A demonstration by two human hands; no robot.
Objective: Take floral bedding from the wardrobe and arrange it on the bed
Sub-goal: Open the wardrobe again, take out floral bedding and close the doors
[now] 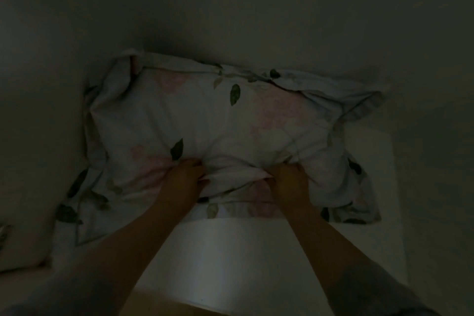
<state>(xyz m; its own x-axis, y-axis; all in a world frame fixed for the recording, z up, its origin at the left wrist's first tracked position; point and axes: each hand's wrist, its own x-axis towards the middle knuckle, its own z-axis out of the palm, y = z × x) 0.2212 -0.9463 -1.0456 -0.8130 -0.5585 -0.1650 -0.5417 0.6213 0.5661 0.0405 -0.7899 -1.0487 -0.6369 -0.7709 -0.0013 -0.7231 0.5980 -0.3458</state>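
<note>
A floral pillow, white with pink blooms and green leaves and a wide flanged border, lies on the white bed sheet against the wall. My left hand grips a bunch of the pillowcase fabric at the pillow's near edge. My right hand grips the fabric a little to the right, its fingers curled into the cloth. A fold of the case is pulled taut between the two hands. The scene is very dim.
A plain wall rises right behind the pillow. Another pale pillow or cushion lies at the left edge. The bed's right edge drops off beside the pillow.
</note>
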